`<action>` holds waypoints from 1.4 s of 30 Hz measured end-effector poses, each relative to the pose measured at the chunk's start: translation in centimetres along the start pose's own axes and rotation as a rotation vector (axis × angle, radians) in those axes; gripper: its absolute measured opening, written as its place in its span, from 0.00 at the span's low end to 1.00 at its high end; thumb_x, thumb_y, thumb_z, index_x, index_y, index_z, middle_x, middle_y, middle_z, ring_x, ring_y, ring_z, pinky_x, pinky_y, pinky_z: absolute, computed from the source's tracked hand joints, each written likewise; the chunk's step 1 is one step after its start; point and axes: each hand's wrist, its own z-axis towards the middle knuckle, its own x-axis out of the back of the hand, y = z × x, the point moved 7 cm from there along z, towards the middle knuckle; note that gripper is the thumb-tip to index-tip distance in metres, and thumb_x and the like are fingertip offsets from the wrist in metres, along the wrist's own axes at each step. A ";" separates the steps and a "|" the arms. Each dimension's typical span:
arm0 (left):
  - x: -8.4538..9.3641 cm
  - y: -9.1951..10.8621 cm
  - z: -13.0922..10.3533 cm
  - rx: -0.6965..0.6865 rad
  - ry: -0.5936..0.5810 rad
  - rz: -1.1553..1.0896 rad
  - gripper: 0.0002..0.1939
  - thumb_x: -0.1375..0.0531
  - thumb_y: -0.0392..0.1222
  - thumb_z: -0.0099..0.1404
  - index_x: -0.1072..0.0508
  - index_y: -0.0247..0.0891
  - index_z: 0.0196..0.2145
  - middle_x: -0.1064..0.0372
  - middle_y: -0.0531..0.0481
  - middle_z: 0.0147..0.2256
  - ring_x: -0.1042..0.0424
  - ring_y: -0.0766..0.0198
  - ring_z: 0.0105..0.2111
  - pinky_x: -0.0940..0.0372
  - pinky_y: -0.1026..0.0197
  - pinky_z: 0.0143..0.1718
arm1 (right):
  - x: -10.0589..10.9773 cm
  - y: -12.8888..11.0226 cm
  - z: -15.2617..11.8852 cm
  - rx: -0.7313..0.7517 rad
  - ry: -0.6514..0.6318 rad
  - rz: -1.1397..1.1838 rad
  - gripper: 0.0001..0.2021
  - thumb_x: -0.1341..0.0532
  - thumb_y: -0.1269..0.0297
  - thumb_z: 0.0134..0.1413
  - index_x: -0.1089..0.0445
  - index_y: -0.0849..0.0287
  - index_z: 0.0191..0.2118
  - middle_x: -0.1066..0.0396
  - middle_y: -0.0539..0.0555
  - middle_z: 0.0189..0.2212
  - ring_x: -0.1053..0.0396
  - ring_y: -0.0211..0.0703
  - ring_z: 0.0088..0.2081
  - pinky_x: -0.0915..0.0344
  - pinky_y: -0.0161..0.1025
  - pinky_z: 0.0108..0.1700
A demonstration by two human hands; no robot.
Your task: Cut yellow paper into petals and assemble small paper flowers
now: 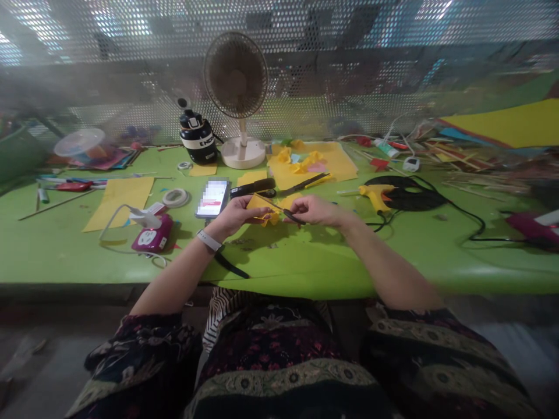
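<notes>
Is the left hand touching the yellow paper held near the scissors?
Touching: the head view shows the left hand gripping the yellow paper by its edge.

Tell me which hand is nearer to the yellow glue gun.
Right. The right hand, gripping dark-handled scissors, is to the left of the yellow glue gun; the left hand, holding yellow paper, is farther left, beyond the right hand.

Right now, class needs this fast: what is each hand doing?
Left hand: closed, holding yellow paper.
Right hand: closed on the dark handles of the scissors.
</notes>
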 end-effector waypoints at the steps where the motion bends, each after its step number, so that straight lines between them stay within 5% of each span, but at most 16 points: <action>1: -0.1 0.0 0.0 0.000 -0.002 -0.007 0.12 0.29 0.35 0.56 0.22 0.34 0.39 0.20 0.46 0.36 0.22 0.65 0.32 0.26 0.62 0.37 | 0.0 0.0 0.0 0.005 0.000 0.002 0.21 0.26 0.48 0.38 0.25 0.62 0.30 0.28 0.50 0.25 0.35 0.36 0.27 0.41 0.36 0.29; 6: -0.3 -0.2 0.0 0.002 0.001 -0.017 0.15 0.30 0.34 0.57 0.22 0.34 0.44 0.20 0.45 0.39 0.22 0.65 0.34 0.26 0.62 0.37 | -0.2 0.0 0.1 0.001 -0.017 0.011 0.23 0.26 0.46 0.37 0.26 0.62 0.29 0.29 0.50 0.24 0.35 0.36 0.27 0.40 0.36 0.29; 13: -0.2 -0.1 0.3 -0.029 -0.067 -0.204 0.22 0.35 0.28 0.59 0.24 0.36 0.52 0.26 0.39 0.55 0.22 0.60 0.46 0.28 0.59 0.48 | -0.8 0.5 0.4 -0.033 -0.053 -0.015 0.23 0.27 0.44 0.39 0.28 0.61 0.26 0.31 0.49 0.21 0.37 0.34 0.24 0.43 0.35 0.27; 26: -0.5 0.4 -0.2 0.018 -0.098 -0.259 0.33 0.41 0.24 0.62 0.35 0.40 0.64 0.29 0.39 0.58 0.25 0.59 0.53 0.28 0.62 0.50 | -0.7 0.5 0.5 -0.023 -0.051 -0.047 0.23 0.28 0.43 0.40 0.28 0.61 0.27 0.31 0.49 0.22 0.38 0.34 0.24 0.46 0.36 0.26; 42: -0.1 -0.2 0.3 0.039 -0.057 -0.268 0.23 0.39 0.25 0.59 0.26 0.32 0.53 0.26 0.36 0.54 0.24 0.57 0.52 0.30 0.60 0.53 | -1.1 0.5 0.4 -0.069 -0.067 -0.035 0.24 0.28 0.42 0.41 0.29 0.61 0.26 0.30 0.49 0.20 0.42 0.31 0.20 0.50 0.34 0.23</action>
